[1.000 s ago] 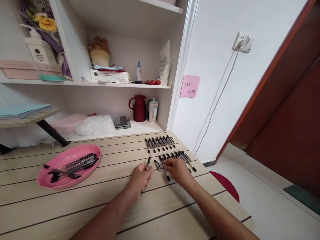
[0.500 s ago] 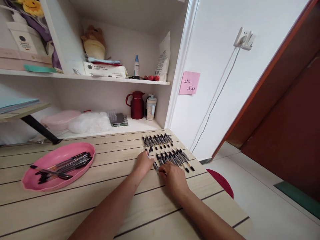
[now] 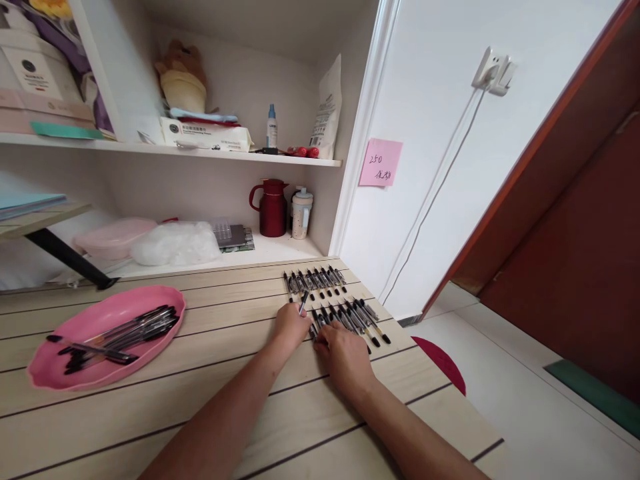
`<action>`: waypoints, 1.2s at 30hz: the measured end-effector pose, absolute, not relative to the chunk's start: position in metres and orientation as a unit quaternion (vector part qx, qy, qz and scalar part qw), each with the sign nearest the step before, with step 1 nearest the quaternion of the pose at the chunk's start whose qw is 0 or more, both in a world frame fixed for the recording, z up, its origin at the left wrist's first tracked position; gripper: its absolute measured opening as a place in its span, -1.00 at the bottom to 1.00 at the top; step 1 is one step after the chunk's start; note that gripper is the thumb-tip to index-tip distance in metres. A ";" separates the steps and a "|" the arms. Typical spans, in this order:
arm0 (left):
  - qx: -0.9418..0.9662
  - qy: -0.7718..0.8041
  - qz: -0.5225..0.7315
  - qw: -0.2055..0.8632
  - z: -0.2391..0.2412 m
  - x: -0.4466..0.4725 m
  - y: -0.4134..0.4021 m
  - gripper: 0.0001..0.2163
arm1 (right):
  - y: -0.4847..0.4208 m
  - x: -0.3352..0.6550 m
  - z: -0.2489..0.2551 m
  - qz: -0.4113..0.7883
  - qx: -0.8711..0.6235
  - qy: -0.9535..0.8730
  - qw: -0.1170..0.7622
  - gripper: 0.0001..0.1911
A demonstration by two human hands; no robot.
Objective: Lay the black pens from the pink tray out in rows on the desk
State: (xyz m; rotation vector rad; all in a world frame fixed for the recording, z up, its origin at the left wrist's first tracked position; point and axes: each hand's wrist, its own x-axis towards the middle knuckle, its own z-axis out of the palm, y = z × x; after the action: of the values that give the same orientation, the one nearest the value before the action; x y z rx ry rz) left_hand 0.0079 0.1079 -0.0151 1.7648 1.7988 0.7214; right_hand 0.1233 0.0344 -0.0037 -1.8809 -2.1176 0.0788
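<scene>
My left hand [image 3: 291,328] is closed around a black pen [image 3: 303,303], whose dark end sticks up past the fingers. Close on its right, my right hand [image 3: 346,352] rests over the near row of pens [image 3: 354,316]; its curled fingers pinch at the lower end of a pen at the left of that row, partly hidden by the fingers. Behind both hands, a second row of black pens [image 3: 315,283] lies side by side on the wooden table. More pens [image 3: 123,337] are heaped in a pink oval tray [image 3: 50,381] at the left.
A shelf unit behind the table [image 3: 200,413] holds a red jug [image 3: 273,210], a pale cup [image 3: 301,215] and a plastic bag [image 3: 175,244]. A black shelf leg [image 3: 70,257] stands at the table's back left. The table's right edge drops to the floor by a red round object [image 3: 443,363].
The view has shifted slightly, so the tray appears further left. My left hand has moved a little toward the right hand, with the pen still in it. My right hand has barely moved.
</scene>
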 end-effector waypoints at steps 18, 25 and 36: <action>0.646 0.659 0.271 0.274 -0.013 0.010 0.101 -0.82 | 0.027 0.160 0.014 0.028 -0.715 -0.673 0.188 -0.74; 0.648 0.664 0.264 0.265 -0.014 0.012 0.101 -0.80 | 0.020 0.148 0.009 0.036 -0.689 -0.711 0.140 -0.87; 0.646 0.663 0.272 0.263 -0.010 0.016 0.098 -0.83 | 0.023 0.128 0.008 0.005 -0.670 -0.728 0.144 -0.80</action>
State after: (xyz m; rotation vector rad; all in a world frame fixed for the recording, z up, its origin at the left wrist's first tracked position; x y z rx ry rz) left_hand 0.0157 0.0982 -0.0101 1.7464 1.7941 0.7368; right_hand 0.1281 0.0227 0.0078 -1.9312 -2.0999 0.0135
